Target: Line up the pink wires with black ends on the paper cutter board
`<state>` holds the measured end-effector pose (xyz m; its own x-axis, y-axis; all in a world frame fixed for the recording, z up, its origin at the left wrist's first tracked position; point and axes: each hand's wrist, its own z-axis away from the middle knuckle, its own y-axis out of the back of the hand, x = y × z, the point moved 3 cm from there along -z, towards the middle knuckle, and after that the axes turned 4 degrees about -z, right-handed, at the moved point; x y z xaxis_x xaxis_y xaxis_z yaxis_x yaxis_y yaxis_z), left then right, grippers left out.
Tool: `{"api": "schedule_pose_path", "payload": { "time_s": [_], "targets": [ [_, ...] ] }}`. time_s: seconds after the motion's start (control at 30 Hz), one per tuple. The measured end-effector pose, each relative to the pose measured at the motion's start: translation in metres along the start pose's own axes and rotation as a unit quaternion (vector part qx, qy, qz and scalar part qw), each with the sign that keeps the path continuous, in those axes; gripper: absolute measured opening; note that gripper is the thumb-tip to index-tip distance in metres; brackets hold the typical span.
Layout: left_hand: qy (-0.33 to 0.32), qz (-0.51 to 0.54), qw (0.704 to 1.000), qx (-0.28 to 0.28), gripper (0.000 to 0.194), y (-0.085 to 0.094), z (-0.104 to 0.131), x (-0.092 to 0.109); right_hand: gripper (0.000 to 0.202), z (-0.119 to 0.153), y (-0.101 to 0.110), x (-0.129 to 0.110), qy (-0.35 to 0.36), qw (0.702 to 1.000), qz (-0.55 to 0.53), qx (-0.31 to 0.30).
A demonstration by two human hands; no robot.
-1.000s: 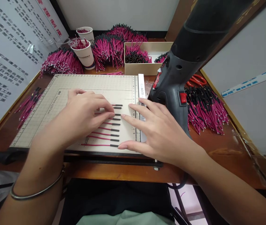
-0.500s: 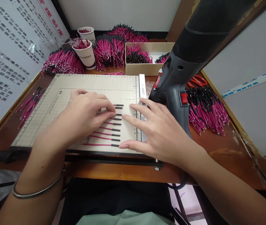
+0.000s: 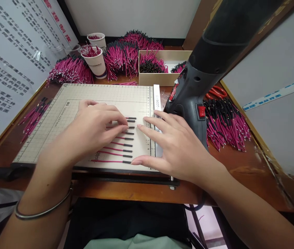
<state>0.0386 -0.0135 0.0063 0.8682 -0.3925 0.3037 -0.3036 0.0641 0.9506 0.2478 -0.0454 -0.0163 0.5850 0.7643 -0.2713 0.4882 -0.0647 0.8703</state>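
Observation:
Several short pink wires with black sleeved ends (image 3: 127, 150) lie in a row, roughly parallel, on a cream paper trimmer board (image 3: 105, 93) printed with a grid. My left hand (image 3: 97, 121) is over the row, thumb and index finger pinched on one wire just behind its black sleeve (image 3: 131, 127). The left parts of several wires are hidden under that hand. My right hand (image 3: 175, 147) rests with fingers spread on the board's right side. Its thumb tip is by the end of the nearest wire, and its other fingertips are just right of the sleeves.
A black heat gun (image 3: 188, 93) stands close beyond my right hand. Bundles of pink wires (image 3: 122, 57) are heaped behind the board, with paper cups (image 3: 96, 65) and an open box (image 3: 159, 79). More wires (image 3: 227, 124) and red-handled pliers (image 3: 216, 92) lie at right.
The view has shifted slightly. My right index fingertip has drawn a little away from the sleeve ends; my left hand stays pinched in about the same place.

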Motion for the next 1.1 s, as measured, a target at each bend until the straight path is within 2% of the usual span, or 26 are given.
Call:
{"api": "schedule_pose_path", "payload": {
  "time_s": [0.1,0.23,0.37,0.77,1.1],
  "targets": [
    [0.007,-0.003,1.0,0.02,0.034,0.002,0.0,-0.001,0.078,-0.004,0.0,0.001,-0.015,1.0,0.0,-0.007],
    [0.0,-0.023,0.999,0.043,0.033,0.003,-0.002,-0.001,0.079,-0.012,-0.001,0.0,-0.055,0.997,0.011,-0.052],
    [-0.007,-0.05,0.998,0.043,0.032,0.002,-0.006,-0.002,0.075,-0.017,0.0,-0.002,-0.08,0.994,0.02,-0.076],
    [-0.017,-0.055,0.998,0.002,0.032,-0.003,-0.012,-0.003,0.067,-0.013,-0.001,0.0,-0.056,0.998,0.008,-0.042],
    [-0.02,-0.049,0.999,-0.002,0.028,-0.001,-0.011,-0.003,0.064,-0.012,-0.001,0.0,-0.049,0.998,0.01,-0.041]
  ]
}}
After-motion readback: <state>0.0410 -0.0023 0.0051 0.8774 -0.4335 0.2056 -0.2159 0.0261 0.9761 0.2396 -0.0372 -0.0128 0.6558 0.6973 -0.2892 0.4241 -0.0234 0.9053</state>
